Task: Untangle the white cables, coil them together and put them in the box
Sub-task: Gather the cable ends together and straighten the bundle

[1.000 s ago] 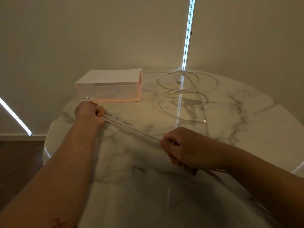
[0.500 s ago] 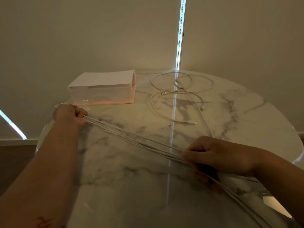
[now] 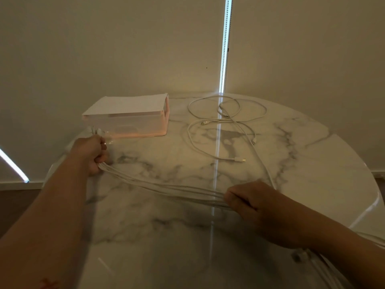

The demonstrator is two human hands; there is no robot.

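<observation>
You have a round table point(image 3: 312, 163) in front of you, its top polished marble, pale with grey veins and glossy enough to mirror a bright vertical strip of light.

At its far left sits the box point(image 3: 133, 124), a low rectangular tub of cloudy, translucent plastic with a flat white lid point(image 3: 129, 104) lying over it. You cannot tell through the frosted wall whether anything is inside.

The white cables are all outside the box. A bundle point(image 3: 162, 185) of several smooth, thin strands runs side by side across the near half of the table, sagging slightly between your two hands. It carries on past your right wrist and off the near right edge.

More loose cable point(image 3: 227, 120) lies in open, overlapping loops on the far middle of the table, just to the right of the box and apart from it.

Your left hand point(image 3: 91, 152) is clenched in a fist around one end of the bundle, just in front of the box's near left corner. Your right hand point(image 3: 256, 205) has its fingers curled down around the strands, grasping them low over the marble.

One small white connector point(image 3: 240, 159) rests flat on the table between the loops and your right hand.
</observation>
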